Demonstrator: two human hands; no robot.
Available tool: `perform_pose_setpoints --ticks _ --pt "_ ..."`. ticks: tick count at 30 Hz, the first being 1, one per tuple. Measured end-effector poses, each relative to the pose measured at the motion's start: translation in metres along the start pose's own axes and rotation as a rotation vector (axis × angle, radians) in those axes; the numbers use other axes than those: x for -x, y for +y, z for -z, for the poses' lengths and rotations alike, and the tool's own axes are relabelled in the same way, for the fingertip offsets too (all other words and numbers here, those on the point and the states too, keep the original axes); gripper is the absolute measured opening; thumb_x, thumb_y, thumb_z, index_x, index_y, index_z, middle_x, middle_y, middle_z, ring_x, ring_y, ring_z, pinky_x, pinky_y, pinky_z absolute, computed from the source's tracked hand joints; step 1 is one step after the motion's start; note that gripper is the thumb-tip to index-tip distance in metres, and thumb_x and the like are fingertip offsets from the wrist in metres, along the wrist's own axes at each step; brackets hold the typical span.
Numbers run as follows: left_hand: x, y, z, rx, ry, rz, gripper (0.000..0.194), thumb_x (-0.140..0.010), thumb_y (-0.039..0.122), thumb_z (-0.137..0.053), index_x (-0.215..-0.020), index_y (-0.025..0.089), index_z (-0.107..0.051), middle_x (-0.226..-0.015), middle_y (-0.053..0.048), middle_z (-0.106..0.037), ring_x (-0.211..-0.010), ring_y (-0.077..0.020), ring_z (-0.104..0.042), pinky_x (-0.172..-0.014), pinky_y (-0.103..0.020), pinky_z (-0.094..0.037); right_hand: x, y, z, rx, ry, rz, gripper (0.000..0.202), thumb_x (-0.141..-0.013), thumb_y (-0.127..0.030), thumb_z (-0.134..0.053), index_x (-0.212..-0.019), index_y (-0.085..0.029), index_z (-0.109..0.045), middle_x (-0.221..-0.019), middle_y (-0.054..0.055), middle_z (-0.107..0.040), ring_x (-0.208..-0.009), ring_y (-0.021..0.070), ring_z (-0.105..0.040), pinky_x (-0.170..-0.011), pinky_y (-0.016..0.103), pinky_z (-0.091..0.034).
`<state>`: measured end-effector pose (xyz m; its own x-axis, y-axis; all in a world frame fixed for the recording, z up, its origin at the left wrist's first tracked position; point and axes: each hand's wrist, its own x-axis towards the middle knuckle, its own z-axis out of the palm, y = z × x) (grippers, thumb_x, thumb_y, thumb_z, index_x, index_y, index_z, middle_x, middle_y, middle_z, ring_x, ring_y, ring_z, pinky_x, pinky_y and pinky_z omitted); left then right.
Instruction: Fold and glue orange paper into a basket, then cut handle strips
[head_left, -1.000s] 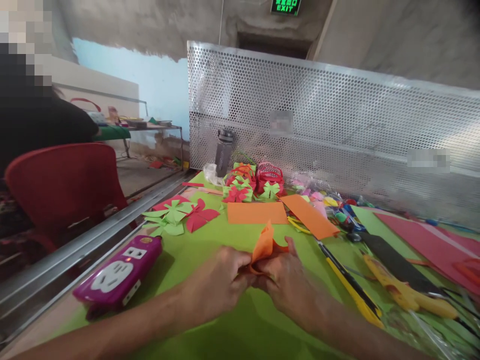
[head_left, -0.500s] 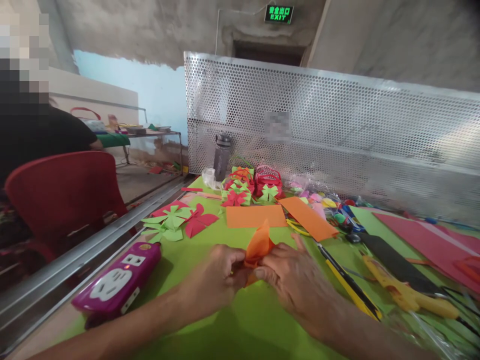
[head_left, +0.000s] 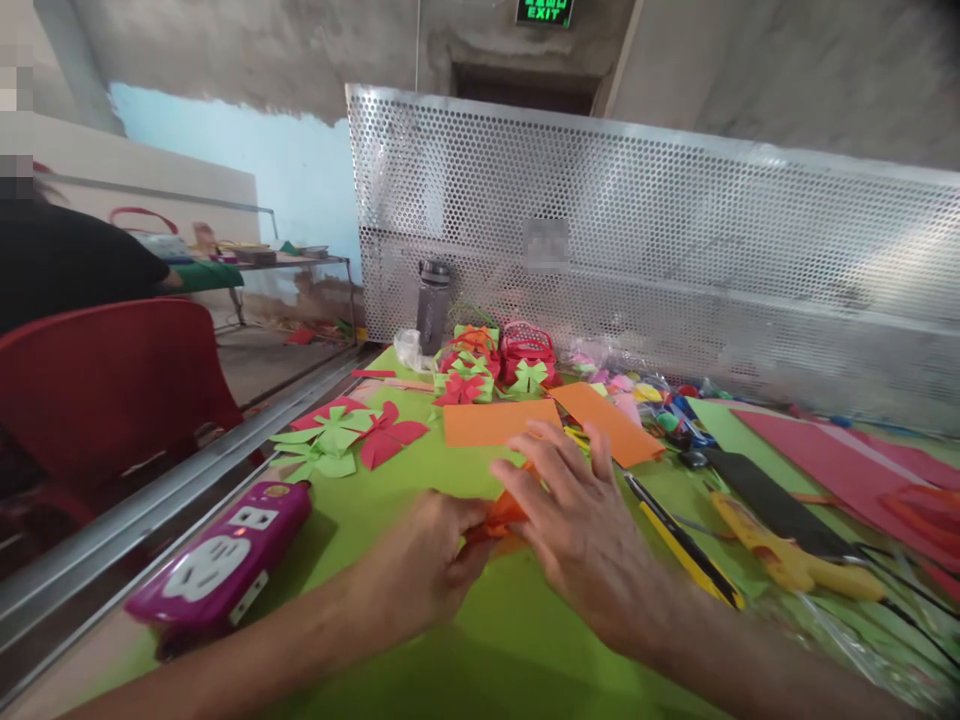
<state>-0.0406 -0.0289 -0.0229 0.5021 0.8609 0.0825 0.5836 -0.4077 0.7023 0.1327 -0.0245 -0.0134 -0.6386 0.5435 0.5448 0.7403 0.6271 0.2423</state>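
Note:
My left hand [head_left: 429,555] is closed in a pinch on a folded orange paper piece [head_left: 501,520] above the green tabletop. My right hand [head_left: 577,510] is over the other side of the same paper, its fingers stretched and spread apart. The right fingers hide part of the paper, and I cannot tell how firmly they touch it. Beyond the hands lie two flat orange paper strips, one straight [head_left: 491,424] and one slanted [head_left: 611,428]. Off to the left are a red paper flower [head_left: 390,437] and a green paper flower [head_left: 330,440].
A purple power strip [head_left: 225,560] lies at the left. To the right are a yellow-black utility knife [head_left: 682,545], a yellow glue gun [head_left: 787,555] and a black phone-like slab [head_left: 780,503]. Small red baskets [head_left: 529,355] and a bottle [head_left: 433,305] stand behind. A person sits left.
My right hand has let its pinch go and spread its fingers over the orange paper. The paper's upright tip is now folded down or covered. The view has shifted slightly.

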Motion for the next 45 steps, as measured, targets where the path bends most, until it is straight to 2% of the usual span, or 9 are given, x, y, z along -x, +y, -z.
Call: perform_pose_setpoints --ticks 6,11,13,16,18,22,32,39,45 --pt "0.001 0.002 -0.005 -0.167 0.04 -0.069 0.025 -0.086 0.019 -0.041 -0.074 0.018 -0.063 -0.061 0.002 -0.06 -0.052 -0.0105 -0.048 -0.051 -0.021 -0.03 0.0 -0.002 -0.001 -0.036 -0.039 0.048 0.012 -0.078 -0.007 -0.054 -0.081 -0.019 -0.054 -0.099 0.007 -0.06 -0.119 0.0291 -0.04 -0.101 0.057 -0.012" --pt "0.001 0.003 -0.006 -0.22 0.047 -0.038 0.024 -0.085 0.017 -0.043 -0.073 0.017 -0.065 -0.065 -0.002 -0.067 -0.055 -0.0139 -0.058 -0.053 -0.023 -0.035 -0.001 -0.005 0.001 -0.043 -0.019 0.081 0.017 -0.078 -0.006 -0.054 -0.069 -0.02 -0.053 -0.07 0.0 -0.055 -0.089 0.0219 -0.05 -0.101 0.058 -0.01" --pt "0.001 0.004 -0.003 -0.169 0.087 -0.017 0.017 -0.082 0.021 -0.051 -0.087 0.017 -0.067 -0.079 -0.004 -0.072 -0.068 -0.018 -0.064 -0.063 -0.026 -0.042 -0.002 -0.003 0.003 -0.07 0.025 0.074 0.02 -0.08 -0.004 -0.05 -0.067 -0.02 -0.052 -0.068 -0.001 -0.053 -0.08 0.0189 -0.049 -0.101 0.059 -0.012" --pt "0.0 0.002 0.002 -0.049 0.205 0.063 0.05 -0.071 0.027 -0.068 -0.119 0.016 -0.057 -0.117 -0.01 -0.065 -0.103 -0.0256 -0.06 -0.09 -0.035 -0.043 -0.002 0.004 0.007 -0.126 0.112 0.013 0.023 -0.084 -0.005 -0.044 -0.068 -0.019 -0.051 -0.071 -0.001 -0.055 -0.078 0.0167 -0.051 -0.101 0.057 -0.015" --pt "-0.001 -0.002 0.004 0.041 0.266 0.099 0.063 -0.068 0.028 -0.07 -0.127 0.016 -0.051 -0.127 -0.01 -0.058 -0.113 -0.0261 -0.055 -0.098 -0.038 -0.039 -0.003 0.01 0.009 -0.163 0.154 -0.026 0.023 -0.086 -0.007 -0.044 -0.068 -0.019 -0.05 -0.073 -0.001 -0.057 -0.077 0.0157 -0.053 -0.1 0.053 -0.022" --pt "-0.004 -0.011 0.005 0.171 0.328 0.023 0.044 -0.075 0.028 -0.063 -0.118 0.019 -0.06 -0.12 -0.007 -0.064 -0.108 -0.0233 -0.059 -0.096 -0.037 -0.043 -0.002 0.02 0.006 -0.224 0.215 -0.016 0.019 -0.087 -0.01 -0.045 -0.073 -0.02 -0.05 -0.073 -0.002 -0.059 -0.074 0.0143 -0.056 -0.092 0.042 -0.036" --pt "-0.006 -0.018 0.01 0.264 0.473 -0.118 0.025 -0.072 0.028 -0.068 -0.097 0.023 -0.069 -0.108 -0.004 -0.071 -0.101 -0.0198 -0.064 -0.094 -0.032 -0.046 0.0 0.025 0.0 -0.306 0.306 -0.011 0.015 -0.087 -0.011 -0.047 -0.077 -0.023 -0.051 -0.073 -0.003 -0.063 -0.079 0.0148 -0.06 -0.096 0.045 -0.032" --pt "-0.007 -0.02 0.006 0.175 0.452 -0.205 0.027 -0.074 0.029 -0.068 -0.1 0.021 -0.07 -0.107 -0.007 -0.07 -0.101 -0.0214 -0.064 -0.093 -0.033 -0.047 0.002 0.017 0.003 -0.257 0.294 -0.015 0.021 -0.087 -0.009 -0.045 -0.088 -0.023 -0.06 -0.078 -0.003 -0.066 -0.084 0.015 -0.06 -0.107 0.056 -0.006" --pt "-0.005 -0.017 0.007 0.15 0.389 -0.206 0.026 -0.077 0.028 -0.066 -0.102 0.022 -0.069 -0.108 -0.005 -0.07 -0.101 -0.0212 -0.064 -0.092 -0.031 -0.048 0.004 0.017 0.005 -0.173 0.273 0.077 0.017 -0.088 -0.015 -0.047 -0.095 -0.023 -0.061 -0.079 -0.003 -0.067 -0.085 0.0156 -0.059 -0.108 0.053 0.001"
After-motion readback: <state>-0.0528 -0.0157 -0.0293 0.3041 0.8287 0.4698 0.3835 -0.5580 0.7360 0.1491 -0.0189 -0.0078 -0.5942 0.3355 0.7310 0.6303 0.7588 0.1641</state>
